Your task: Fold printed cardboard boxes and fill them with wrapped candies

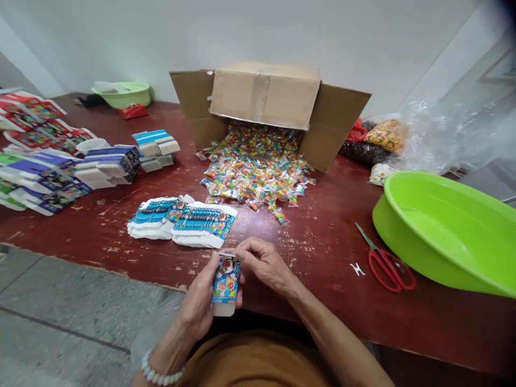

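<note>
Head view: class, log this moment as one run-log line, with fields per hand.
left hand: holds printed carton | right hand: fingers on its top | nearby: flat cartons, wrapped sweets

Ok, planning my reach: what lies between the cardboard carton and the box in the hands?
In the head view, spilled wrapped candies, then two flat printed box stacks, lie between the cardboard carton and the box.

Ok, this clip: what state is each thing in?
Left hand: gripping the small printed carton, beaded bracelet on wrist.
Right hand: fingers pinching the carton's top end.
Small printed carton: upright, held.
Cardboard box: on its side, flaps open.
Wrapped sweets: spilled in a heap from the box.
Flattened printed cartons: stacked flat.
Red-handled scissors: closed, lying on the table.
Green plastic basin: tilted.
</note>
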A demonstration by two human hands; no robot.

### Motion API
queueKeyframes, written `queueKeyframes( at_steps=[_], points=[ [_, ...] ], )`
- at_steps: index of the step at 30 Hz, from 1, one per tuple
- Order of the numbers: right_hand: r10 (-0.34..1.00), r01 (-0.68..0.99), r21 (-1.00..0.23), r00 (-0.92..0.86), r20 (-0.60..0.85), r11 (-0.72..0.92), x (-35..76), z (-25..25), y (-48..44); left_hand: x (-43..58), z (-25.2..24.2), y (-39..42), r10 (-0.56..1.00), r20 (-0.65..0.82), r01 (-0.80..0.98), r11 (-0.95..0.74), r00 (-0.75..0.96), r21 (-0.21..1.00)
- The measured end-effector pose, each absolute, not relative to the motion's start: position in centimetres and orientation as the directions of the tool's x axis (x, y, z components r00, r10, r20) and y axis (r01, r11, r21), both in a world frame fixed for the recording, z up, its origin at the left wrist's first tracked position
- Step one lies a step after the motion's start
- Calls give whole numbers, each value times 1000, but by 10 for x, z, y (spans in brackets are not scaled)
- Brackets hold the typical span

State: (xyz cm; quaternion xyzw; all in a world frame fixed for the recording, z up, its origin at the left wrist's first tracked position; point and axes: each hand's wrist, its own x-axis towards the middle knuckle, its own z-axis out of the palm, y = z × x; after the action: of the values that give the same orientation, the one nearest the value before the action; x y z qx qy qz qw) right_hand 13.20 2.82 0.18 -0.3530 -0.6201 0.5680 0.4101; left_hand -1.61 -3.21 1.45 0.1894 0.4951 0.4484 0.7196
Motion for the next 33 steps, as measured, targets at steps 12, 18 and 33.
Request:
queueKeyframes(
  at_steps=[12, 18, 33],
  points=[
    [883, 111, -988, -467, 40, 103, 137, 7, 43, -18, -4, -29, 890, -455, -251, 450, 43, 857],
    [858, 48, -999, -513, -39, -16, 137, 12, 35, -14, -3, -27, 854, -518, -292, 506, 38, 812],
    [958, 562, -777, -139, 249, 284, 185, -50, 77, -6, -21, -63, 858, -465, -593, 495, 218, 635]
  ],
)
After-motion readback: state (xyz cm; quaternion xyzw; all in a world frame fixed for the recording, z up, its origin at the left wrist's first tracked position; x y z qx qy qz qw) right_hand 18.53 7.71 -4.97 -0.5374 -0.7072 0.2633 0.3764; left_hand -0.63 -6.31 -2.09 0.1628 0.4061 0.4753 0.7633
